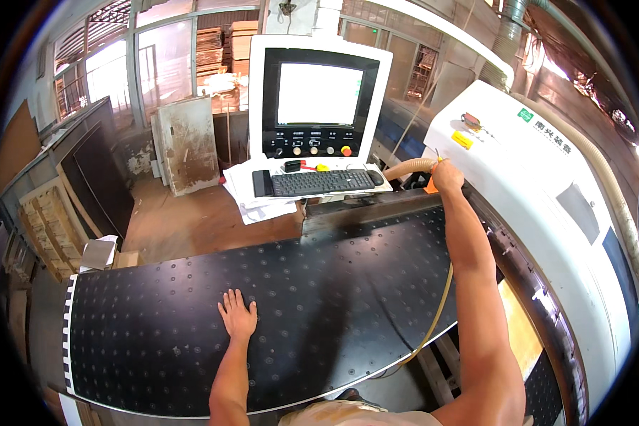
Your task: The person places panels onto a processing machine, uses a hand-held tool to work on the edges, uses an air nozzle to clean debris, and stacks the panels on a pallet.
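Two bare arms (484, 312) stretch over a black dotted table (149, 319), the left hand (238, 318) spread flat, the right hand (447, 176) closed at the far right.
The left hand's fingers lie open on the tabletop, which runs out to both sides of it; the right is curled just beside an orange piece (431, 186), and what it grips I cannot tell. A white machine (518, 156) walls off the right side. Beyond the far edge, a monitor (319, 96), keyboard (323, 183) and dark phone (263, 183) stand in the way. A yellow hose (444, 305) trails to the near edge. Brown floor (170, 227) gives open room at far left, up to a leaning board (187, 145).
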`<state>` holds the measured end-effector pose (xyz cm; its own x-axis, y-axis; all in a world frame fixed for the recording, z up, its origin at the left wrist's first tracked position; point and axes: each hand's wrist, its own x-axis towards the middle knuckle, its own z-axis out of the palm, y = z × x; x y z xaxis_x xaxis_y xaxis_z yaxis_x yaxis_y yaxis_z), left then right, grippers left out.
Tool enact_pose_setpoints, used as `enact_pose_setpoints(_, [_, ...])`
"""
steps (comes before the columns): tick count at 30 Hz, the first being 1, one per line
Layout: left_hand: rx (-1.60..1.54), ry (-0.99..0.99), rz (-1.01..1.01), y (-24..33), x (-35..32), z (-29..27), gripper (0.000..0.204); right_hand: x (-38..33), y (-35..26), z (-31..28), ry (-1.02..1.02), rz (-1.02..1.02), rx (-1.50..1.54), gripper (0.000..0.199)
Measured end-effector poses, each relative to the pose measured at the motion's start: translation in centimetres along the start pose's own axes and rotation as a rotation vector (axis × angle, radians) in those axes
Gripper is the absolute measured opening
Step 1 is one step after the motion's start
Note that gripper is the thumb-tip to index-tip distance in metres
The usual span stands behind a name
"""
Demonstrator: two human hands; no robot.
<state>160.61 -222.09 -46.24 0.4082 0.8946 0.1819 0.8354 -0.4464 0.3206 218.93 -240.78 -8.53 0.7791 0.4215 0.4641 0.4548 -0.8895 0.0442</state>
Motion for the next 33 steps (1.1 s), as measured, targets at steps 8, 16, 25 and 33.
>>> enact_pose_setpoints(8, [-0.008,-0.001,-0.006,0.0,0.0,-0.4,0.069,-0.2,-1.5,-0.4,-0.035,0.109,0.053,0.029])
enact_pose_setpoints(16, [0.009,-0.01,-0.014,-0.2,-0.1,-0.2,0.07,-6.2,0.6,-2.4,-0.01,0.008,0.054,0.033])
enact_pose_setpoints(25, [0.007,-0.046,0.006,-0.1,0.1,-0.4,0.07,-22.6,13.5,4.5,-0.088,0.167,0.289,0.041])
enact_pose_setpoints(33, [0.106,-0.1,0.034,0.8,-0.3,-0.1,0.066,-47.3,26.7,18.0,-0.109,0.94,1.115,0.021])
